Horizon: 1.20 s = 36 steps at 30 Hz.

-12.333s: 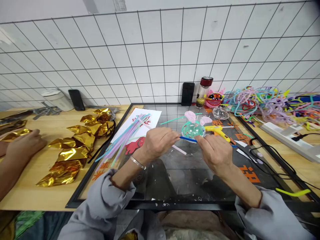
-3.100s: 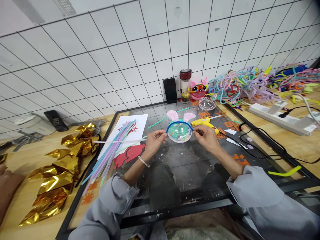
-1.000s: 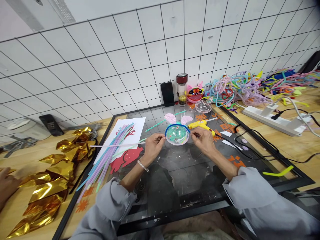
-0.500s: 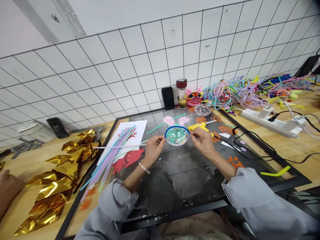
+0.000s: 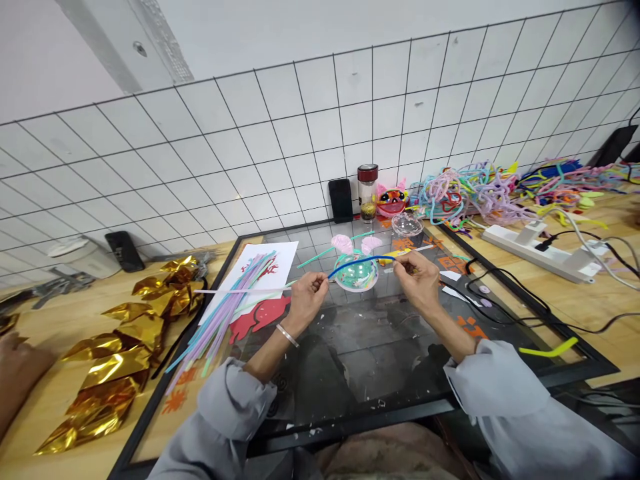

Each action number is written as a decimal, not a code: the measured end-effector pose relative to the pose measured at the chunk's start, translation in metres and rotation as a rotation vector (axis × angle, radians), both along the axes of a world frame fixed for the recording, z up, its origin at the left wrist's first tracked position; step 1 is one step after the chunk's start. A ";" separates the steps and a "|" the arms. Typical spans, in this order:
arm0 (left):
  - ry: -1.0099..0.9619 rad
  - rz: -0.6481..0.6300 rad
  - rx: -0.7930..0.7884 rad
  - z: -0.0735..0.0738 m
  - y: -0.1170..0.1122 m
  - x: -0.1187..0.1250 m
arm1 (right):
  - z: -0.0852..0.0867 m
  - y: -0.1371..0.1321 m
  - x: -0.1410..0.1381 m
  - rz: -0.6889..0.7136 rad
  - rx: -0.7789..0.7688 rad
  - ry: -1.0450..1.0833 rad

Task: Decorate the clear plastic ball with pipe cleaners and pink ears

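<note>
A blue pipe cleaner (image 5: pixel 361 261) arches over a clear plastic half-ball (image 5: pixel 356 275) with a green inside and two pink ears (image 5: pixel 345 243). My left hand (image 5: pixel 309 296) pinches the cleaner's left end. Its right end is pinched in my right hand (image 5: pixel 416 277). The ball rests on the dark glass board (image 5: pixel 360 360) between my hands. Both sleeves are grey, and a silver bracelet circles my left wrist.
Pastel pipe cleaners (image 5: pixel 220 313) lie on a white sheet (image 5: pixel 260 270) and red paper cutout (image 5: pixel 253 319). Gold foil pieces (image 5: pixel 120 340) cover the left table, near another person's hand (image 5: pixel 15 370). Behind: yellow glue gun (image 5: pixel 400 253), jar (image 5: pixel 367 192), phone (image 5: pixel 341 200), tangled pipe cleaners (image 5: pixel 480 190), power strip (image 5: pixel 540 252).
The blue pipe cleaner was straight 12 s ago, then curved around the ball's rim; now it lifts off the rim into a flatter arch. The camera view has tilted upward.
</note>
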<state>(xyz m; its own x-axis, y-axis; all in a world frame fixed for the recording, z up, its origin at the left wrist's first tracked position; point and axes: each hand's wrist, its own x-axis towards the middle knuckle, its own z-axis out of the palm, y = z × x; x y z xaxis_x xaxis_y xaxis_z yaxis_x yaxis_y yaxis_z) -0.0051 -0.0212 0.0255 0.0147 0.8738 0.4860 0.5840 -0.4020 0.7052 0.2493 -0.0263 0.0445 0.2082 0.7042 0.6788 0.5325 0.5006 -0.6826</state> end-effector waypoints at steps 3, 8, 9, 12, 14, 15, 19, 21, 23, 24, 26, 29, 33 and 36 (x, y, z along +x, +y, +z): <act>0.036 0.014 0.047 -0.002 0.001 -0.002 | 0.002 -0.002 0.000 0.008 0.005 -0.023; 0.105 0.045 0.134 0.000 0.000 -0.004 | 0.007 -0.008 -0.001 0.075 0.061 -0.105; 0.111 0.074 0.205 0.003 -0.003 -0.004 | 0.008 -0.010 -0.002 0.093 0.081 -0.121; 0.130 0.157 0.533 0.020 -0.018 0.003 | 0.009 -0.015 -0.004 0.140 0.137 -0.172; 0.216 0.105 0.716 0.033 -0.033 0.012 | 0.008 -0.019 -0.007 0.172 0.158 -0.211; 0.289 0.057 0.787 0.039 -0.041 0.018 | 0.008 -0.021 -0.009 0.188 0.165 -0.236; 0.520 0.048 0.870 0.049 -0.060 0.037 | 0.009 -0.035 -0.018 0.241 0.173 -0.367; 0.616 0.040 0.830 0.046 -0.062 0.041 | 0.011 -0.045 -0.022 0.260 0.169 -0.423; 0.674 -0.014 0.803 0.042 -0.062 0.041 | 0.013 -0.055 -0.025 0.261 0.163 -0.473; 0.682 -0.043 0.802 0.041 -0.061 0.040 | 0.013 -0.060 -0.026 0.253 0.151 -0.500; 0.674 -0.086 0.790 0.039 -0.062 0.040 | 0.014 -0.069 -0.029 0.217 0.120 -0.543; 0.617 -0.144 0.767 0.038 -0.066 0.039 | 0.012 -0.079 -0.034 0.163 0.065 -0.552; 0.583 -0.174 0.746 0.033 -0.072 0.040 | 0.007 -0.090 -0.041 0.116 0.022 -0.562; 0.572 -0.183 0.698 0.025 -0.074 0.042 | 0.001 -0.097 -0.044 0.075 0.028 -0.606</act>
